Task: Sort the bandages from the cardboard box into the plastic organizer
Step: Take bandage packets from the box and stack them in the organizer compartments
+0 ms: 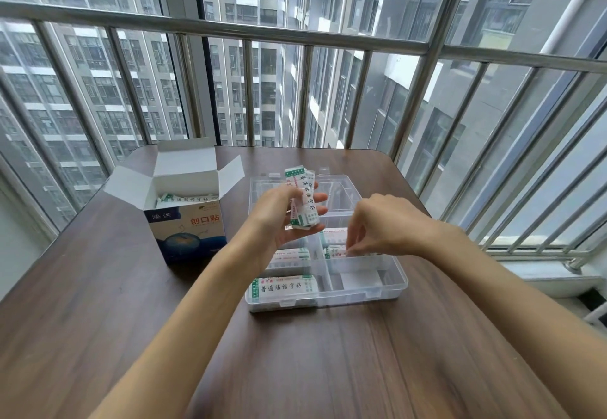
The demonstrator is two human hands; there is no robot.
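Bandages (303, 198): a small stack of wrapped strips, held upright in the left hand (282, 218), thumb and fingers curled round it, above the far left part of the plastic organizer (391, 287).

Further bandages, placed: one bundle in the organizer's near left compartment (284, 287), one in the compartment behind it (290, 256), and some in a right-hand compartment about midway back (333, 243).

Right hand (384, 224): lowered into that right-hand compartment, fingertips pinching or pressing a strip there; whether it grips the strip or only settles it cannot be told.

Cardboard box (185, 221): flaps open, standing near the table's far left corner, just left of the organizer; more bandages show inside its mouth (184, 199).

Table (98, 303): dark wood grain, carries both containers.

Step in hand, as judged: dealing strips off the held stack into compartments, one lot being seated on the right.

Next move calls for: freeing the right hand, drawing another strip from the left hand's stack and laying it flat in a compartment; the near right compartment looks unfilled.

Progress: partway; box not yet emptied.
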